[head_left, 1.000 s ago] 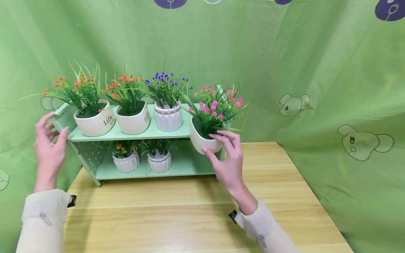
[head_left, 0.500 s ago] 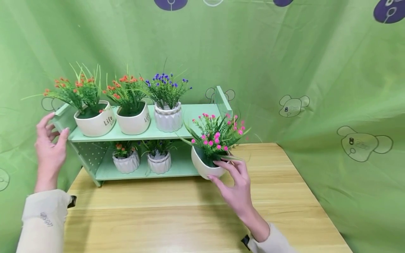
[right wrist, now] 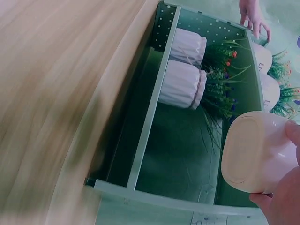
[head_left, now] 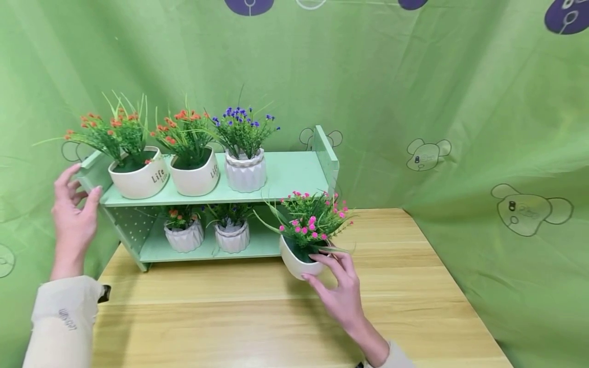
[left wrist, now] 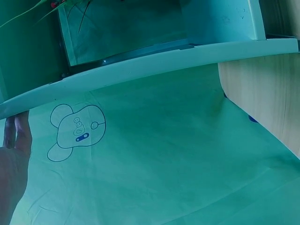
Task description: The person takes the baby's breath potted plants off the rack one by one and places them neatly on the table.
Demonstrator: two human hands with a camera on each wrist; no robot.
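In the head view my right hand [head_left: 338, 294] grips a white pot [head_left: 299, 263] with pink flowers, tilted, in front of the right part of the green shelf unit [head_left: 299, 176]. The right wrist view shows this pot's underside [right wrist: 243, 150], with fingers on its side. My left hand [head_left: 73, 220] holds the left side panel [head_left: 94, 174] at its top corner, thumb in front. On the top board stand two white pots with orange flowers [head_left: 140, 176] [head_left: 195, 174] and a ribbed pot with blue flowers [head_left: 245, 171]. Two ribbed pots [head_left: 184, 236] [head_left: 232, 236] stand on the lower board.
A wooden table [head_left: 276, 317] lies under and in front of the shelf unit. The right side panel [head_left: 325, 156] rises above the top board. Green cloth [head_left: 377, 76] with printed bear faces hangs behind and at both sides.
The pot with pink flowers has moved down and toward me in my right hand, from top-board height to in front of the lower board. My left hand has stayed on the left panel.
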